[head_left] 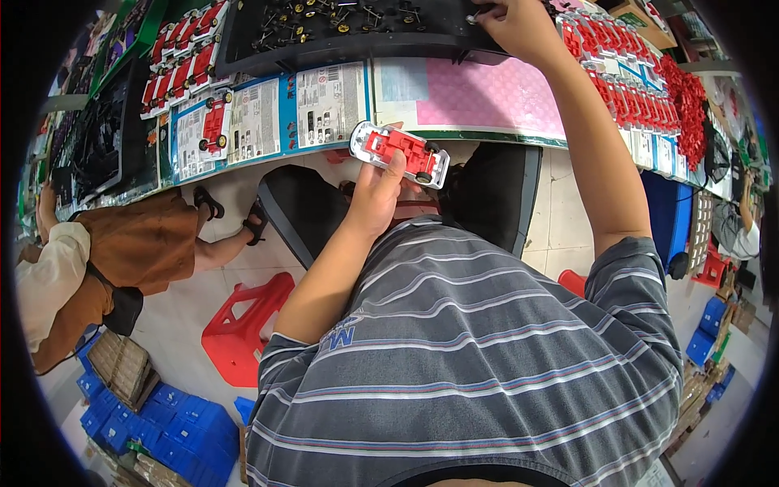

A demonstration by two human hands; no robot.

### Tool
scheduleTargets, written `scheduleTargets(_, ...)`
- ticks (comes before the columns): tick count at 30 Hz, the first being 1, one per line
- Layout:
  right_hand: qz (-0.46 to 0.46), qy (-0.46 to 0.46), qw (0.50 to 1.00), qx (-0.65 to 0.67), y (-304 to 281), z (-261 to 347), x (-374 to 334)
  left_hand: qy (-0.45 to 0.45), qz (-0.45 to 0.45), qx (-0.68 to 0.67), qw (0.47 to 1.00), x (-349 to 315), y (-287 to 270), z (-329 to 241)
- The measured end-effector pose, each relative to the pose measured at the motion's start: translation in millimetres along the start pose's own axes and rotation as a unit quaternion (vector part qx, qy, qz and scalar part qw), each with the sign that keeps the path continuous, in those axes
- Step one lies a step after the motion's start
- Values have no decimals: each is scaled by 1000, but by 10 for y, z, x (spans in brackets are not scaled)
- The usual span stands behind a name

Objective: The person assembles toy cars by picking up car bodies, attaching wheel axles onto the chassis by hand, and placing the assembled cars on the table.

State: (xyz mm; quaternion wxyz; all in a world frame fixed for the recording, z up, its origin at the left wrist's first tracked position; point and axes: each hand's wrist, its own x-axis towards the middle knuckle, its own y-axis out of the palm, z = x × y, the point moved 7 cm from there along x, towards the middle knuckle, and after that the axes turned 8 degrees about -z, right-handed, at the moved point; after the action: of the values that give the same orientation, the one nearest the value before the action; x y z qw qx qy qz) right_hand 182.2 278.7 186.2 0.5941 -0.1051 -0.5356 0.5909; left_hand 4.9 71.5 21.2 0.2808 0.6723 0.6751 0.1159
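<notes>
My left hand grips a toy car over my lap, just off the table's front edge. The car lies belly up, showing a red underside in a white body, with black wheels at its right end only. Reaching far forward, my right hand is at the right part of a black tray. Its fingers are pinched on a small wheel axle, which they partly cover. Loose wheel axles, black with some yellow hubs, lie scattered in the tray.
Upturned red-and-white cars stand in rows at the left and right; a single car lies on printed sheets. A pink bubble sheet covers the table's middle. A co-worker is at the left, near a red stool.
</notes>
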Motion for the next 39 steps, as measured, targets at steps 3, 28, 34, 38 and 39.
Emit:
scheduleTargets(3, 55, 105, 990, 79, -17, 8, -92, 1, 9, 7, 1000, 17, 51, -7)
scheduleTargets(28, 15, 60, 951, 303, -133, 637, -1074, 249, -269, 684, 631, 326, -90, -1266)
scheduleTargets(34, 22, 31, 939, 341, -109, 932, -1161, 179, 39, 175, 967, 140, 503, -986)
scheduleTargets(38, 24, 28, 941, 336, -118, 1056, -1196, 167, 28, 137, 976, 82, 459, -960)
scheduleTargets(39, 31, 20, 942, 333, -113, 1088, -1205, 155, 23, 117, 981, 68, 429, -941)
